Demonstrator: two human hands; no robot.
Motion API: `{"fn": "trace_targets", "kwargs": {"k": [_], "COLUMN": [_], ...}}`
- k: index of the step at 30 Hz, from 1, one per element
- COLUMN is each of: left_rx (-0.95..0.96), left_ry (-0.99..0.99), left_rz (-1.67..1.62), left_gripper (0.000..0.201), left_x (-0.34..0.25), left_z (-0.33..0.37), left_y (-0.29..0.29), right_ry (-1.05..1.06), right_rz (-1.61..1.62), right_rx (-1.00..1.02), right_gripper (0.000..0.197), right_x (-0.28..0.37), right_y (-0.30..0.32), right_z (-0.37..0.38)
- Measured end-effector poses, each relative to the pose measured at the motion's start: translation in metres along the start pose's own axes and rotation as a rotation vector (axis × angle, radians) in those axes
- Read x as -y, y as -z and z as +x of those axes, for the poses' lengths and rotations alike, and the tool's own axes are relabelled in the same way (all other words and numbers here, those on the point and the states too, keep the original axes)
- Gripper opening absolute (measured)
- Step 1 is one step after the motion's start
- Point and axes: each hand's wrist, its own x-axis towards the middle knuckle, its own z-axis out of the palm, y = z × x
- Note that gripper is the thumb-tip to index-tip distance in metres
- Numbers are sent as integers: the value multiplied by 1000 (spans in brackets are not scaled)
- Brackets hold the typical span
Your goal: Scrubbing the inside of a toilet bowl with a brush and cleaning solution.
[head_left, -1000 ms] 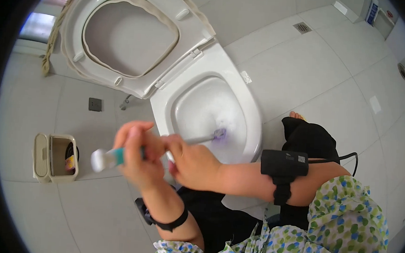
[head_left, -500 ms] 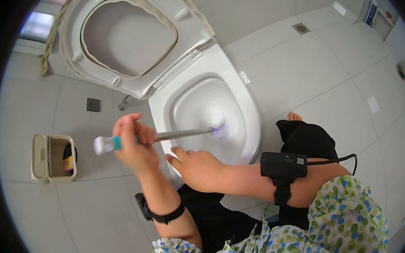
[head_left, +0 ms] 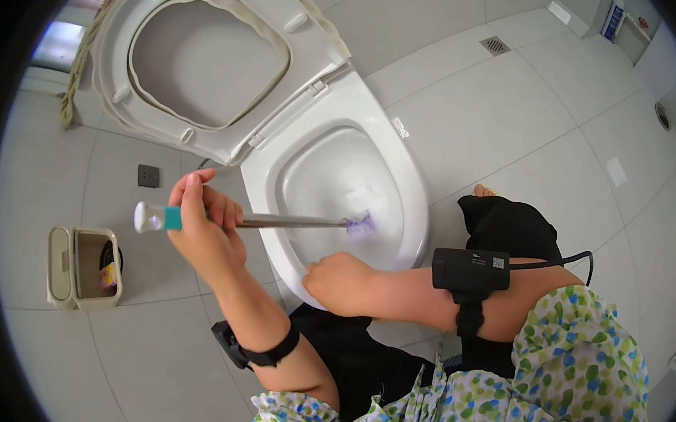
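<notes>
My left hand [head_left: 208, 218] is closed around the handle of a toilet brush [head_left: 286, 222]. The brush has a metal shaft and a white and teal handle end. Its purple-tinted head [head_left: 361, 226] sits inside the bowl of a white toilet [head_left: 414, 240], against the inner wall. Over the near left part of the toilet's rim, my right hand [head_left: 341, 282] is curled into a fist. Its fingertips are hidden under the hand, so I cannot make out what they hold. Both the lid and the padded seat [head_left: 211, 61] are raised, with a green strap at the top.
On the left stands a beige bin [head_left: 60, 266] with its top open and a few items inside. A grey wall plate [head_left: 148, 176] is near it. Floor drains [head_left: 494, 45] lie in the tiles at the far right. My foot [head_left: 484, 191] is right of the toilet.
My left hand has moved left and slightly up with the brush, and the shaft lies more level. My right hand's fingers, stretched out before, have curled in.
</notes>
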Motion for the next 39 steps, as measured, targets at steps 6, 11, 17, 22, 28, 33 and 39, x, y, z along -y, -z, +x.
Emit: {"fn": "trace_targets", "kwargs": {"k": [6, 11, 17, 22, 28, 33, 39], "left_rx": [-169, -134, -233, -197, -225, -230, -240], "left_ry": [50, 118, 175, 160, 156, 169, 149], "left_rz": [28, 6, -9, -15, -15, -22, 26], "left_gripper": [15, 15, 18, 16, 16, 16, 16], "left_x": [71, 42, 61, 65, 86, 97, 88], "left_z": [29, 31, 43, 40, 52, 70, 79], "left_y": [14, 15, 35, 10, 7, 9, 10], "right_ry": [28, -167, -333, -612, -617, -605, -690], "right_rz": [-21, 3, 91, 676, 640, 555, 603], "right_rx": [129, 7, -492, -450, -411, -404, -259], "right_gripper": [18, 19, 30, 26, 19, 24, 28], "right_x": [7, -18, -49, -84, -110, -133, -121], "right_y": [16, 33, 5, -27, -59, -72, -58], "right_z": [-3, 4, 44, 80, 115, 126, 130]}}
